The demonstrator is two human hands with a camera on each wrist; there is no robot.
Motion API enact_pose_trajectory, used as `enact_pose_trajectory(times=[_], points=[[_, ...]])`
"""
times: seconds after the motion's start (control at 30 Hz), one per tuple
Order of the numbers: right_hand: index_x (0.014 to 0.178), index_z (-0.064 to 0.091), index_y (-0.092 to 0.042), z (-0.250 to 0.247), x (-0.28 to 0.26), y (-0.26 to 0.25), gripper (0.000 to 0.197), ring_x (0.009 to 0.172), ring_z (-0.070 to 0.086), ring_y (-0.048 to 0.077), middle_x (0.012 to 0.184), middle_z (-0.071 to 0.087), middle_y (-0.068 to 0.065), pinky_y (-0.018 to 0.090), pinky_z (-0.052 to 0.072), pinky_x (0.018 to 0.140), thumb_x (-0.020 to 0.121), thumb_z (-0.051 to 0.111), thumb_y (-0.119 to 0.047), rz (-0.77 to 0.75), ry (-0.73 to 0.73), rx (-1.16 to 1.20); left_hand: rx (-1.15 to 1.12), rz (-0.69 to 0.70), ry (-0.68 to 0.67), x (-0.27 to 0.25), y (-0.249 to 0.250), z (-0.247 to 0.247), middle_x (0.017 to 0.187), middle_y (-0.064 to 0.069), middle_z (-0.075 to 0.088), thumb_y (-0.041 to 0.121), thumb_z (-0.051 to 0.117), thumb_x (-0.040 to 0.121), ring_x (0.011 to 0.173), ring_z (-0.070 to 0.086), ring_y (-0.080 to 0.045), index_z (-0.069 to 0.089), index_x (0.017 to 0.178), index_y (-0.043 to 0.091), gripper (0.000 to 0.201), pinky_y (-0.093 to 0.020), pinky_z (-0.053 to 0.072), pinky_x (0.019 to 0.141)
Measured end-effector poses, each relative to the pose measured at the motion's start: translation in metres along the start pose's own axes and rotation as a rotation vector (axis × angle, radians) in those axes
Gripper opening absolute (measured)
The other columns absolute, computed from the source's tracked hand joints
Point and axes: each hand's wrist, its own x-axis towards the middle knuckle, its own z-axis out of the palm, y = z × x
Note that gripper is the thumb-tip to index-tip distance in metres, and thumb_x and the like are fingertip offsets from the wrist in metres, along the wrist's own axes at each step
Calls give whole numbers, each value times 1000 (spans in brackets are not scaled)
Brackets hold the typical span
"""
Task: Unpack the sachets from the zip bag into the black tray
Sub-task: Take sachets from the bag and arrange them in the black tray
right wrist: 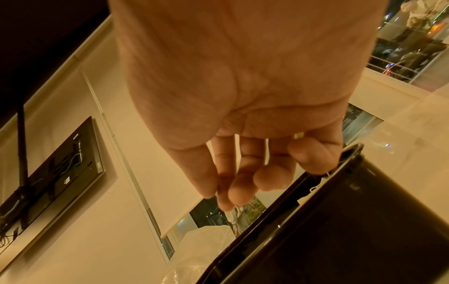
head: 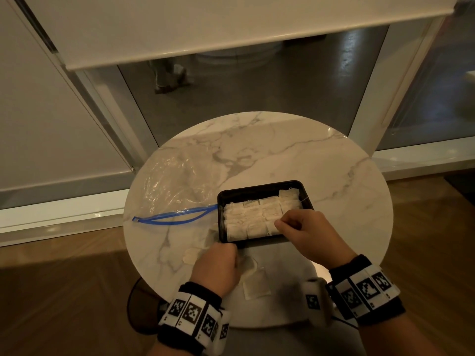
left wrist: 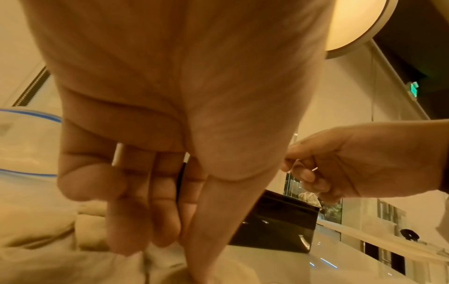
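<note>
A black tray (head: 257, 186) (left wrist: 274, 221) (right wrist: 364, 230) on the round marble table holds several white sachets (head: 252, 218) in rows. My right hand (head: 280, 223) (right wrist: 219, 194) hovers over its near right part, thumb and forefinger pinching a thin white sachet string. My left hand (head: 232, 253) (left wrist: 175, 255) is at the tray's near left corner, its curled fingers and thumb closing on a loose sachet (head: 248, 265) that lies on the table. The clear zip bag (head: 180, 181) (left wrist: 24, 144) with its blue zip lies flat to the left, its mouth open.
More loose sachets (head: 255, 287) lie on the marble table (head: 321, 163) near its front edge, one at the left (head: 191, 255). Beyond the table are glass panels, white frames and a lowered blind. Wooden floor surrounds the table.
</note>
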Motion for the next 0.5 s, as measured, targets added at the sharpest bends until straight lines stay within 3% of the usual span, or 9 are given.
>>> enact_pose_trajectory(times=[0.1, 0.2, 0.37, 0.5], points=[[76, 70, -24, 2, 0, 0, 22, 58, 55, 5, 60, 60, -7, 16, 41, 57, 95, 62, -34, -8, -2, -6, -27, 23, -1, -2, 0, -4, 87, 4, 65, 45, 63, 90, 79, 63, -15, 62, 85, 25, 21, -31, 55, 72], [80, 72, -22, 3, 0, 0, 21, 60, 57, 6, 63, 63, -5, 17, 42, 58, 95, 63, -35, -12, -5, -2, -97, 150, -116, -7, 11, -7, 95, 11, 65, 35, 71, 86, 88, 62, -7, 67, 98, 31, 13, -28, 55, 82], [79, 69, -25, 4, 0, -1, 19, 59, 55, 4, 62, 61, -8, 14, 38, 57, 95, 62, -34, 3, -22, -12, 10, 289, -110, -7, 32, 3, 116, 7, 59, 27, 71, 86, 106, 59, -16, 61, 121, 36, 38, -31, 50, 89], [78, 65, -29, 4, -1, -1, 18, 57, 53, 1, 60, 56, -12, 11, 36, 56, 95, 62, -34, 16, -39, -20, 28, 292, -108, -5, 37, 3, 118, 4, 58, 25, 71, 87, 108, 59, -20, 62, 120, 34, 36, -35, 51, 91]])
